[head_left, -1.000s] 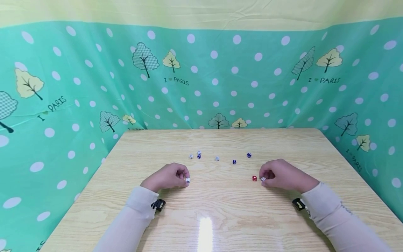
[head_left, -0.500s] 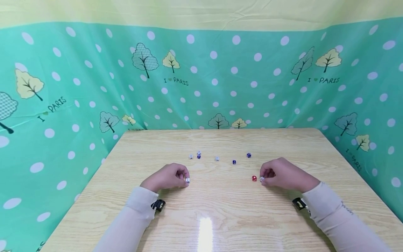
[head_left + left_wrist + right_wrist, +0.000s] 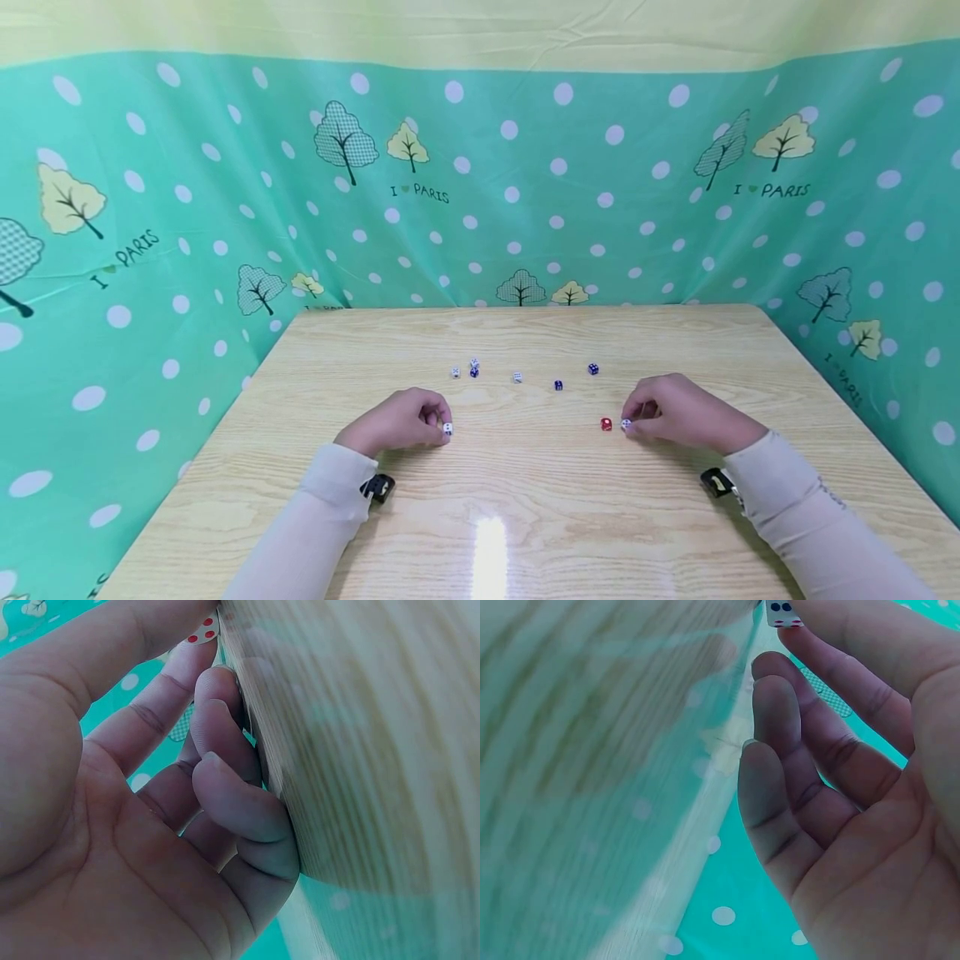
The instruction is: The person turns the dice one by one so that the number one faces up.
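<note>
My left hand rests low over the table on the left, thumb and index finger pinching a white die. Red pips show on that die in the left wrist view, where the fingers partly cover it. On the right, a second white die is pinched between the thumb and index finger of my right hand. The right wrist view shows dark and red pips on this die, at the top edge. Just left of it sits a red die on the wood.
Farther back on the table lie a white die, another white die right at a blue die, a white die, and two more blue dice, one nearer and one farther right. A green dotted curtain surrounds the table.
The die in my right fingers has turned and shows a different face, and the right hand has shifted slightly. The left hand and the loose dice have stayed in place.
</note>
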Available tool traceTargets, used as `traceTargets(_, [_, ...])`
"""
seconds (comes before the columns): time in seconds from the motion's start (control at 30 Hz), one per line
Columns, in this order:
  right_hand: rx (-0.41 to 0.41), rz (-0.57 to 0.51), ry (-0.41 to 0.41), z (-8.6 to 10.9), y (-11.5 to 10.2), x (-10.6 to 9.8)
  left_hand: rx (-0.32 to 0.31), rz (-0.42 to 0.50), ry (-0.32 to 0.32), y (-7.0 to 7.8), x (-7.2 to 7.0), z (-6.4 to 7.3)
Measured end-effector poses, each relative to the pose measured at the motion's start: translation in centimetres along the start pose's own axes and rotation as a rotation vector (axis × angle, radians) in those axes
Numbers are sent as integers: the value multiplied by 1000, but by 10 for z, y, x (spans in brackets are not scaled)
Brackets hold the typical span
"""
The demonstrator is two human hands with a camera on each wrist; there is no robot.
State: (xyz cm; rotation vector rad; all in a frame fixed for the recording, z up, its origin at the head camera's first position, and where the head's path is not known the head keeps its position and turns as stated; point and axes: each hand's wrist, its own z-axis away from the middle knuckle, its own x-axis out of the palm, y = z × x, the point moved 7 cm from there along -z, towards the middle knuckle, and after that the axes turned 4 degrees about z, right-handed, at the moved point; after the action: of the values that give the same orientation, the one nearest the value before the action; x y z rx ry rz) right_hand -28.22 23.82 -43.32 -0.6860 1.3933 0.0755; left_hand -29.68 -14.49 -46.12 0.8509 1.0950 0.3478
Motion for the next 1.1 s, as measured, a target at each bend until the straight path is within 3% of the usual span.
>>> traceTargets(1.1, [50, -12, -24, 0, 16, 2, -16, 15, 2, 0, 0, 1])
